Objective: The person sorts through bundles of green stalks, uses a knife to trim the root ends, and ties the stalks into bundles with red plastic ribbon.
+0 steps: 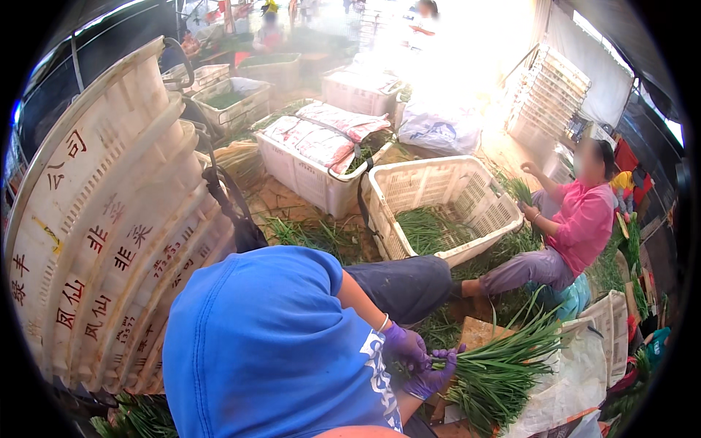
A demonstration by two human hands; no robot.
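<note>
Dark and red writing point(97, 237) marked the stacked crates point(80, 190) — left hand point(407, 344) and right hand point(432, 381) pinched green stalks point(504, 371) — and open room showed inside the basket rim point(480, 244).

Glaring daylight right of top centre washes the background white and veils distant workers point(271, 38) in haze. Nearer, softer light leaves the chive bunch point(504, 369) fairly crisp; the crate stack point(109, 212) at left bows along the black fisheye rim.
</note>
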